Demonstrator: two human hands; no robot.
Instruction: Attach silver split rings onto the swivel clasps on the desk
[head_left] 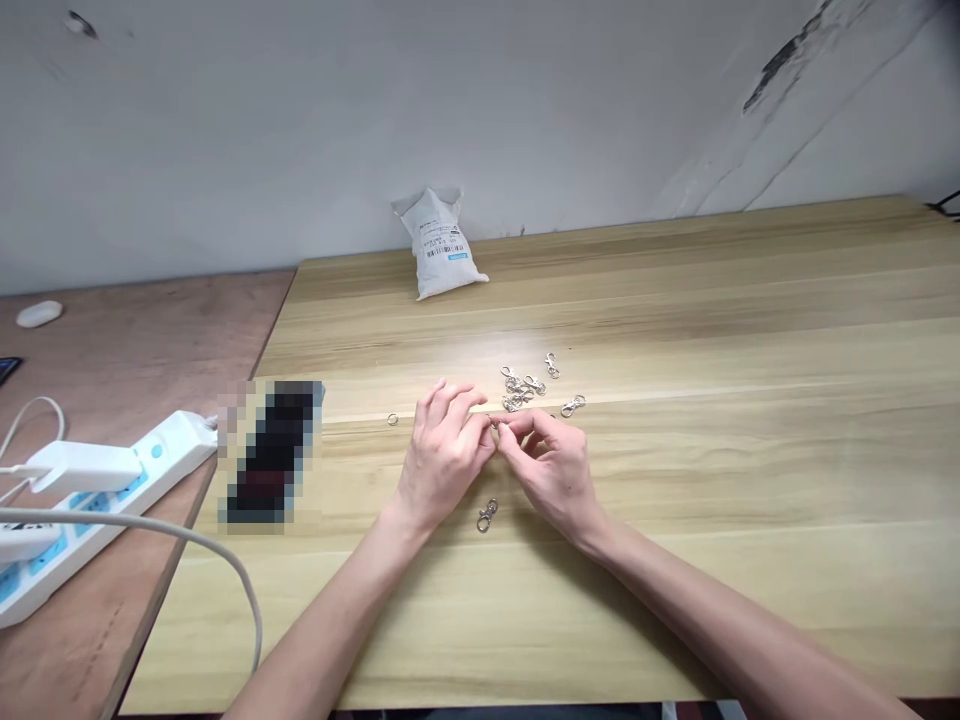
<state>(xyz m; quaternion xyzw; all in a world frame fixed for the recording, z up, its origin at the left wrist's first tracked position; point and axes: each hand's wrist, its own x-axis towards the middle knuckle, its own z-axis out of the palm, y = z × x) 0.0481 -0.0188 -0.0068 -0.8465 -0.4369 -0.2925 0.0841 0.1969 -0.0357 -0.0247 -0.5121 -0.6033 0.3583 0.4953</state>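
My left hand (448, 447) and my right hand (551, 465) meet over the middle of the wooden table. Thumbs and forefingers of both are pinched together on a small metal ring (493, 423), largely covered by the fingertips. Just beyond them lies a loose pile of silvery lobster clasps (517, 398). One clasp (573, 405) sits apart to the right, and another (552, 365) lies farther back. Nearer to me, between my wrists, is a clasp with a ring on it (487, 515). A single loose ring (392, 419) rests left of my left hand.
A white plastic mailing bag (442, 250) stands at the back near the wall. On the left are a blurred-out phone-like object (274, 450), a white power strip (169, 460) with plugs, and a cable (225, 555) looping over the table edge. A white case (39, 314) lies far left.
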